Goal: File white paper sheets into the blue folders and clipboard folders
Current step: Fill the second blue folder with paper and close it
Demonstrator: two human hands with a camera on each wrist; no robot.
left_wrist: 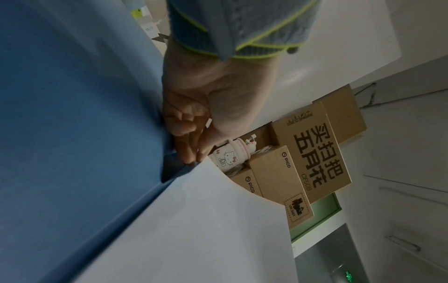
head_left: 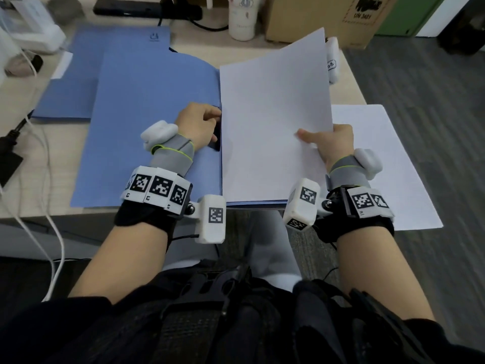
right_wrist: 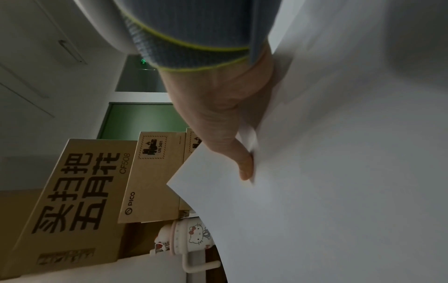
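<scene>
An open blue folder (head_left: 147, 122) lies flat on the desk (head_left: 236, 52), its left flap bare, and a white sheet (head_left: 273, 122) lies over its right half. The sheet's long axis runs away from the person; its far right corner is lifted, its near edge down on the folder. The left hand (head_left: 198, 124) curls at the spine, fingertips (left_wrist: 191, 155) on the sheet's left edge. The right hand (head_left: 333, 143) pinches the sheet's right edge, thumb on top. A second blue folder (head_left: 78, 74) lies partly under the first, and more white sheets (head_left: 388, 164) lie just right of it.
</scene>
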